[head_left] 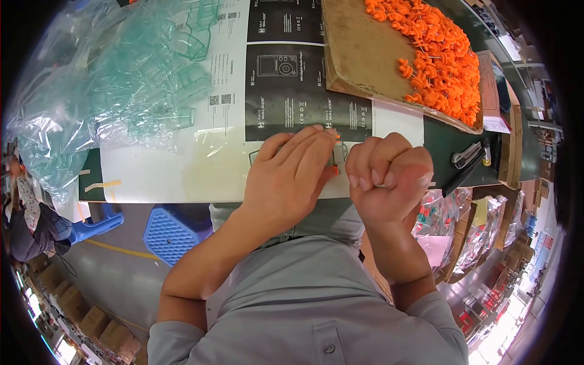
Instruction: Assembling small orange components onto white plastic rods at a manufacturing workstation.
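At the table's near edge, my left hand [285, 173] is closed over a clear, greenish plastic part [253, 156], with its fingers together across the top. Most of that part is hidden under the palm. Small orange pieces [334, 170] show at its right side, by my fingertips. Just to the right, my right hand [392, 179] is curled into a fist, knuckles up; whatever it may hold is hidden. Beyond my hands, a shallow cardboard tray [365, 52] carries a heap of orange plastic pieces with metal pins [441, 61] on its right side.
Clear plastic bags [55, 115] and greenish transparent parts [140, 85] cover the left of the table. Printed black-and-white sheets [286, 91] lie under my work. A utility knife [467, 156] rests at the right. A blue stool [173, 234] and bagged goods in boxes [480, 228] stand below the table.
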A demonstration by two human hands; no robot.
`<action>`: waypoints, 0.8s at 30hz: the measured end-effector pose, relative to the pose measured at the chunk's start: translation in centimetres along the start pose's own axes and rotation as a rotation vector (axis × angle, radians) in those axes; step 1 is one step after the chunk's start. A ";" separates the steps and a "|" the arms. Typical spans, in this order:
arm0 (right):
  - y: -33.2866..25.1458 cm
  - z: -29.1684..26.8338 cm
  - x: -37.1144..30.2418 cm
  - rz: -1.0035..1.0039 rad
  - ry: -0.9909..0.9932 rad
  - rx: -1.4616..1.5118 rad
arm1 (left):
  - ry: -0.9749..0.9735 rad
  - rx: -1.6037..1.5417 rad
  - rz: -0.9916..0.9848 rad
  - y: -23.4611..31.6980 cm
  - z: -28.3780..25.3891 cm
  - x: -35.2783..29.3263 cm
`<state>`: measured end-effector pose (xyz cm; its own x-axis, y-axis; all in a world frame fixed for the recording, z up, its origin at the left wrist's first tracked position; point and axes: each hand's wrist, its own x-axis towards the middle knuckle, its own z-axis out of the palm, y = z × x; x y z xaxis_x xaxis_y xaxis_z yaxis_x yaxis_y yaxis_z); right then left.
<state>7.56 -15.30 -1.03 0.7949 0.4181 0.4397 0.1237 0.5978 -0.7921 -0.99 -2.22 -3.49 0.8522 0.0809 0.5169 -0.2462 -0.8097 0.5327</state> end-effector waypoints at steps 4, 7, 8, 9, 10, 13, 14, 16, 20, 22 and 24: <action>0.1 0.5 0.4 0.056 -0.020 -0.197 | -0.014 0.003 -0.005 -0.3 0.1 0.2; 0.1 0.9 1.2 0.090 0.009 -0.262 | -0.006 0.009 0.010 -0.1 -0.1 0.6; 0.2 1.0 1.6 0.129 0.007 -0.250 | -0.011 0.004 -0.003 0.0 -0.3 0.6; 0.3 1.1 1.9 0.166 0.004 -0.236 | -0.016 0.001 -0.016 0.1 -0.5 0.7; 0.4 1.1 2.1 0.202 -0.005 -0.221 | -0.016 0.001 -0.029 0.2 -0.7 0.7; 0.8 0.7 2.3 0.265 0.023 -0.155 | -0.116 -0.007 -0.064 -0.1 -0.4 0.2; 0.7 0.6 2.5 0.303 0.038 -0.122 | -0.169 -0.012 -0.088 -0.1 -0.6 0.3; -0.2 0.5 3.3 0.372 0.262 0.108 | -0.142 0.019 -0.111 0.5 -1.3 0.7; -3.5 -2.4 3.6 0.467 0.071 -0.269 | -0.134 0.059 -0.147 1.1 -3.5 0.6; -3.0 -2.1 3.2 0.161 -0.314 -0.875 | -0.134 0.073 -0.135 1.0 -3.9 0.7; -3.1 -1.8 2.8 -0.020 -0.499 -1.173 | -0.188 0.064 -0.164 0.6 -3.7 0.2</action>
<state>10.48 -17.18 1.93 0.5094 0.7794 0.3646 0.7846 -0.2467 -0.5688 -2.70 -0.51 -0.59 0.9508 0.1093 0.2899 -0.0730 -0.8303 0.5525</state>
